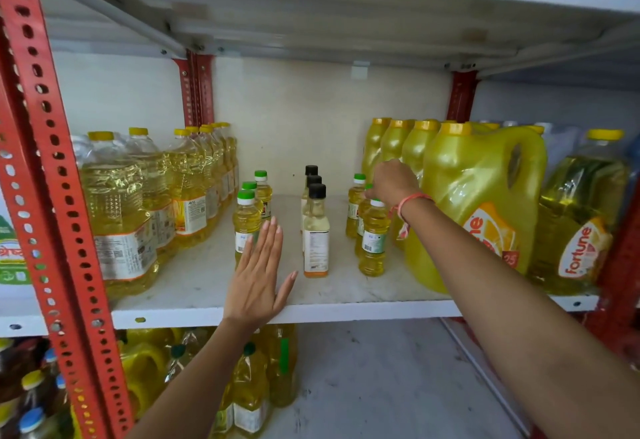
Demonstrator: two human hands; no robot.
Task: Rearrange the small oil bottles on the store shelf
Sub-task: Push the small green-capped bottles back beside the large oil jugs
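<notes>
I am reaching right hand [393, 180] over right green-capped bottles [373, 237], grip unclear | left hand [258, 274] flat, empty | advising: lift straight, avoiding neighbours.

White shelf [194, 286]: small oil bottles [316, 230], larger bottles [119, 213], perhaps jugs [474, 203].

On the shelf [194, 286] at mid-frame we see three short rows of small bottles running front to back: one left of centre [246, 223], one at centre [316, 234], one right of centre [373, 237]. Large bottles [117, 216] fill the frame's left, big jugs [474, 203] the right. More bottles [251, 400] stand on the lower shelf, bottom left.
</notes>
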